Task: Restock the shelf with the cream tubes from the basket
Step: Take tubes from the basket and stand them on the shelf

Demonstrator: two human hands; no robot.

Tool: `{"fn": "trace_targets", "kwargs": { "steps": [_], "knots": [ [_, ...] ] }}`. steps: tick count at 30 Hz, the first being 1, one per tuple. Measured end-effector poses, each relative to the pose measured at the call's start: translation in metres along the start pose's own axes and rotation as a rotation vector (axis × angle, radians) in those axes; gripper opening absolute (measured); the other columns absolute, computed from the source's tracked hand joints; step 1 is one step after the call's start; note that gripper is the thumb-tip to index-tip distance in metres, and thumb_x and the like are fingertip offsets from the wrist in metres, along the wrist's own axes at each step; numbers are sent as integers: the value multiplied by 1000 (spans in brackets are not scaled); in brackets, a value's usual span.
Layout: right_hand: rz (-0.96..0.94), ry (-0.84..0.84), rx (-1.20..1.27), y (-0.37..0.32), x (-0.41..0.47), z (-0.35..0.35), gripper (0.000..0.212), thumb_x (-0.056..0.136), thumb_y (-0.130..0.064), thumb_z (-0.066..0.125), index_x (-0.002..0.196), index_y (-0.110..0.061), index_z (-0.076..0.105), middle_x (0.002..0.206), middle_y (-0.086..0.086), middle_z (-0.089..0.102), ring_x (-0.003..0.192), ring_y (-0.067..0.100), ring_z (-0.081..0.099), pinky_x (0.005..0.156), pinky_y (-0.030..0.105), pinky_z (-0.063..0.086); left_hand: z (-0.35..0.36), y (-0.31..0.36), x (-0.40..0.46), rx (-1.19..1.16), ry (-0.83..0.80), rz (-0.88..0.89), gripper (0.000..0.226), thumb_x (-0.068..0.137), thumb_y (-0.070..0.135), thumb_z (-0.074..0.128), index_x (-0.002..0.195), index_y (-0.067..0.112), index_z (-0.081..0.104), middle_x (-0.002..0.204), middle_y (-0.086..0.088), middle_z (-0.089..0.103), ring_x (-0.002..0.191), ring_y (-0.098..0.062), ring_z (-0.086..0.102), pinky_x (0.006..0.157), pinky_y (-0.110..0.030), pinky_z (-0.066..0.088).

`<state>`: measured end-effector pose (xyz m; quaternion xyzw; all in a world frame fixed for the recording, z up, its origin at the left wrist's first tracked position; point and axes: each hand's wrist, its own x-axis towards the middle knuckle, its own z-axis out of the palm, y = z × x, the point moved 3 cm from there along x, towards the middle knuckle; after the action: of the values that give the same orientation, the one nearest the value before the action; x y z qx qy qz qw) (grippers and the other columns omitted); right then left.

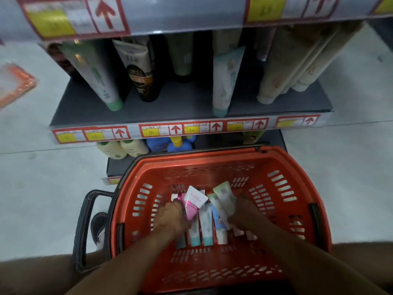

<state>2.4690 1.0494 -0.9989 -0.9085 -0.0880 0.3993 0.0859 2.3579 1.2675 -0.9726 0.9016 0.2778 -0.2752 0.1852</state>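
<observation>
Down inside the orange basket [282, 167], both hands are among the cream tubes. The left hand [171, 217] curls around a pink-and-white tube [194, 202], its flat end tilted up and away. The right hand [244, 211] grips pale green tubes [224, 198], their flat ends likewise raised. Between the two hands, more tubes [205, 227] with teal and white caps lie side by side on the basket floor, caps pointing toward the person. A dark handle [84, 228] hangs off the basket's left side, beside a shoe [98, 228] on the pale floor [42, 188]. Beyond the basket rises the shelf [180, 107], where tall tubes stand cap-down with gaps between them; price labels [161, 130] with red arrows line its front edge. Bottles [123, 148] sit on the tier below.
</observation>
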Motion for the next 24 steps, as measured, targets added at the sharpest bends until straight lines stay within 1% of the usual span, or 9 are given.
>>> {"fn": "trace_targets", "kwargs": {
  "steps": [3, 5, 8, 10, 12, 14, 16, 20, 24],
  "knots": [
    [-16, 90, 2, -8, -19, -18, 85, 77, -38, 82, 144, -7, 39, 141, 12, 52, 128, 25, 55, 101, 30, 46, -22, 3, -21, -109, 54, -22, 62, 76, 66, 73, 120, 24, 65, 118, -2, 72, 105, -22, 70, 82, -30, 56],
    [-54, 143, 41, -13, -31, -31, 82, 77, -39, 81, 141, -7, 42, 136, 11, 56, 122, 25, 59, 95, 30, 49, -38, 6, -34, -177, 103, -29, 63, 73, 67, 74, 117, 23, 68, 114, -1, 74, 102, -22, 72, 80, -29, 57],
    [-131, 242, 112, -24, -50, -53, 75, 73, -40, 83, 131, -9, 46, 128, 10, 59, 115, 26, 62, 90, 34, 53, -62, 12, -53, -261, 192, -13, 59, 77, 65, 77, 113, 20, 66, 109, -2, 75, 100, -23, 73, 70, -26, 47],
    [-176, 291, 120, -33, -64, -70, 67, 73, -38, 83, 122, -13, 46, 123, 10, 57, 112, 28, 61, 88, 35, 52, -78, 16, -64, -306, 242, 12, 57, 74, 59, 80, 112, 19, 64, 109, -4, 74, 99, -26, 72, 71, -29, 49],
    [-243, 334, 138, -42, -78, -86, 60, 73, -40, 82, 112, -17, 43, 116, 6, 56, 108, 28, 61, 83, 36, 51, -93, 21, -75, -338, 298, 44, 50, 73, 49, 81, 109, 19, 64, 107, -4, 74, 97, -27, 72, 73, -31, 52],
    [-309, 386, 146, -51, -94, -105, 55, 74, -41, 79, 106, -21, 41, 109, 1, 52, 104, 26, 60, 77, 35, 48, -108, 26, -85, -377, 352, 93, 44, 72, 45, 82, 104, 22, 62, 101, -1, 73, 88, -23, 70, 71, -34, 54],
    [-354, 441, 174, -58, -110, -122, 50, 75, -41, 77, 107, -21, 44, 107, 0, 55, 100, 23, 61, 75, 35, 49, -122, 31, -97, -394, 407, 143, 42, 70, 45, 83, 100, 25, 62, 93, 4, 70, 79, -15, 65, 66, -34, 53],
    [-435, 573, 291, -70, -140, -152, 42, 77, -40, 74, 104, -23, 47, 101, -2, 60, 88, 17, 61, 66, 35, 48, -150, 39, -120, -451, 552, 217, 40, 69, 48, 79, 100, 30, 63, 89, 11, 68, 76, -8, 65, 68, -36, 57],
    [-504, 717, 400, -80, -170, -178, 44, 74, -46, 75, 105, -32, 48, 102, -8, 63, 89, 13, 65, 73, 39, 57, -182, 46, -144, -518, 711, 279, 36, 74, 50, 80, 99, 30, 61, 91, 12, 67, 76, -3, 62, 66, -32, 56]
  ]
}}
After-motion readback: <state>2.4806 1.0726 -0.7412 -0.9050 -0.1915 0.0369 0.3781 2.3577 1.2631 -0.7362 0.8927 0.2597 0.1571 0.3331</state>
